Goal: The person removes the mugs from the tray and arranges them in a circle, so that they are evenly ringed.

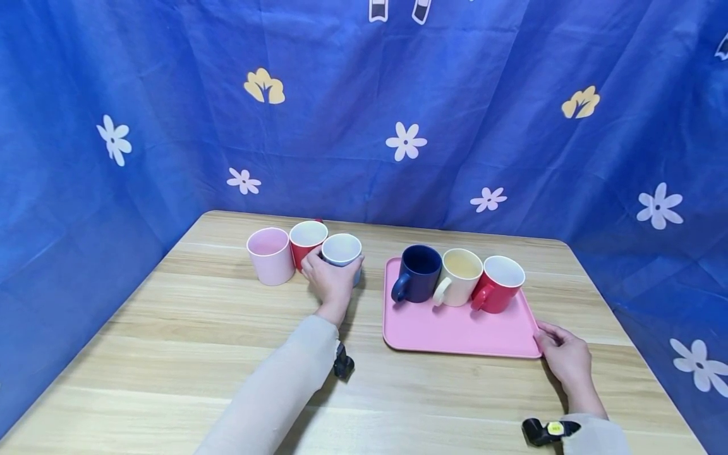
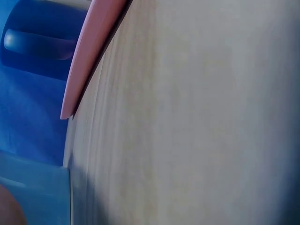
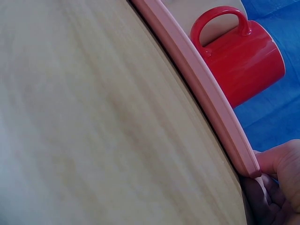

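Note:
My left hand (image 1: 330, 278) grips a light blue mug (image 1: 342, 248) with a white inside, thumb on its right side and fingers round its left. In the left wrist view the mug's blue wall (image 2: 44, 192) stands at the lower left, close over the wood. Just left of that hand is a red mug (image 1: 308, 235), partly hidden by the fingers. My right hand (image 1: 569, 360) pinches the front right corner of a pink tray (image 1: 455, 335). Thumb and fingers show at the tray's rim (image 3: 220, 112) in the right wrist view.
On the tray stand a dark blue mug (image 1: 422, 275), a cream mug (image 1: 461, 278) and another red mug (image 1: 500, 287), handles toward me. A pink mug (image 1: 272, 262) is at the far left of the wooden table (image 1: 170, 354). A blue curtain (image 1: 341, 126) hangs behind.

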A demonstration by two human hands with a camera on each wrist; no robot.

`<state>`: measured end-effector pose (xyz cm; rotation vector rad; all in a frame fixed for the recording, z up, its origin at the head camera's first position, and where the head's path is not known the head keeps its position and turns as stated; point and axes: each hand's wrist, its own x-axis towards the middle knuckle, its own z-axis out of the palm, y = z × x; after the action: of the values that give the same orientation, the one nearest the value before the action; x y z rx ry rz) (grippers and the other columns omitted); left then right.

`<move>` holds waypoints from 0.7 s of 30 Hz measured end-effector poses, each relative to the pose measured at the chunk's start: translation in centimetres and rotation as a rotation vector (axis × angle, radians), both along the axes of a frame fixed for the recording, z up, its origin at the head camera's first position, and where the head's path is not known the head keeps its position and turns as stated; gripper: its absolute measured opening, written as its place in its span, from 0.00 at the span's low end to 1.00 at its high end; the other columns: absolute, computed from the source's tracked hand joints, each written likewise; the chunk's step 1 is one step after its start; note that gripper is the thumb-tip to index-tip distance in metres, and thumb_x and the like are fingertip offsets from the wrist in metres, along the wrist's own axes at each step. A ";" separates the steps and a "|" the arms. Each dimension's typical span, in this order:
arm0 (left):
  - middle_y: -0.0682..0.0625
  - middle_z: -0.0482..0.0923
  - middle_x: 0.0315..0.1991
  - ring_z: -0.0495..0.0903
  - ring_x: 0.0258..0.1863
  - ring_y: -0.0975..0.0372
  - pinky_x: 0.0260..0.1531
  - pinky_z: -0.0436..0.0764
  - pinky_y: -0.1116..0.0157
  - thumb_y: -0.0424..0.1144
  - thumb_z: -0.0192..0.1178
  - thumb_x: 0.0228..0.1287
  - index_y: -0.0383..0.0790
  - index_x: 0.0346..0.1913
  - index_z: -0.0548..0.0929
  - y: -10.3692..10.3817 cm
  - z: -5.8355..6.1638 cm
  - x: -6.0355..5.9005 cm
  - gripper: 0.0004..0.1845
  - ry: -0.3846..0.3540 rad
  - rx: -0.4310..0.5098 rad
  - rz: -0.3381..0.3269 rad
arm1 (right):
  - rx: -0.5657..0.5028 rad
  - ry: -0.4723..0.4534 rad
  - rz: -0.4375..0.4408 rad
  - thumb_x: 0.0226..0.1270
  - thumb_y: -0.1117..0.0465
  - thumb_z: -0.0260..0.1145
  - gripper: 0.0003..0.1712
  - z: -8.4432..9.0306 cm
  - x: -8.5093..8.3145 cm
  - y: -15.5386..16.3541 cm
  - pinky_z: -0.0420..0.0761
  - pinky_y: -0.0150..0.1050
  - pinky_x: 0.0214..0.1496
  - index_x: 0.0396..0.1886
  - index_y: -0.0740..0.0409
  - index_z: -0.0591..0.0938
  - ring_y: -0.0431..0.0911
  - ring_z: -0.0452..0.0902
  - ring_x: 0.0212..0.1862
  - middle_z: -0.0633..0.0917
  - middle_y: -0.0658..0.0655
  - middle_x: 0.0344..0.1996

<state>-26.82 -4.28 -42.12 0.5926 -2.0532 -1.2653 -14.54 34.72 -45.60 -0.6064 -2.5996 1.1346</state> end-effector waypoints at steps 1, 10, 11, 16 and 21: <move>0.39 0.69 0.51 0.65 0.55 0.49 0.50 0.69 0.51 0.51 0.82 0.24 0.37 0.52 0.72 0.0 0.0 0.0 0.47 -0.001 -0.001 0.005 | 0.006 0.004 0.003 0.68 0.56 0.61 0.21 0.0 0.0 0.0 0.73 0.38 0.47 0.52 0.67 0.81 0.56 0.76 0.52 0.84 0.65 0.44; 0.39 0.68 0.50 0.64 0.54 0.47 0.51 0.67 0.51 0.51 0.83 0.22 0.36 0.52 0.70 0.2 -0.1 -0.3 0.49 0.014 -0.020 0.021 | 0.027 0.010 -0.010 0.67 0.57 0.62 0.19 -0.2 -0.1 0.0 0.72 0.32 0.42 0.51 0.66 0.82 0.53 0.77 0.49 0.85 0.64 0.42; 0.39 0.68 0.50 0.64 0.54 0.47 0.52 0.67 0.52 0.51 0.84 0.22 0.36 0.52 0.70 0.2 -0.1 -0.3 0.49 0.013 -0.022 0.020 | 0.028 0.011 -0.011 0.67 0.57 0.62 0.19 -0.2 -0.1 0.0 0.71 0.33 0.43 0.50 0.66 0.82 0.53 0.77 0.49 0.85 0.64 0.42; 0.39 0.67 0.52 0.64 0.55 0.48 0.52 0.68 0.51 0.54 0.83 0.21 0.36 0.56 0.68 0.1 -0.1 -0.1 0.54 -0.001 -0.019 0.007 | 0.017 0.012 -0.004 0.67 0.57 0.63 0.20 -0.2 0.0 0.0 0.71 0.34 0.43 0.51 0.67 0.82 0.56 0.77 0.50 0.85 0.65 0.42; 0.40 0.65 0.56 0.63 0.58 0.50 0.54 0.67 0.54 0.56 0.82 0.23 0.37 0.61 0.65 -0.1 0.1 0.6 0.58 0.032 0.006 -0.035 | 0.019 0.016 -0.008 0.66 0.57 0.63 0.20 -0.2 0.0 0.0 0.70 0.30 0.41 0.50 0.67 0.82 0.55 0.77 0.49 0.85 0.64 0.41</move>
<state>-26.20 -4.39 -42.04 0.5376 -2.0424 -1.2930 -14.55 34.76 -45.77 -0.6006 -2.5891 1.1066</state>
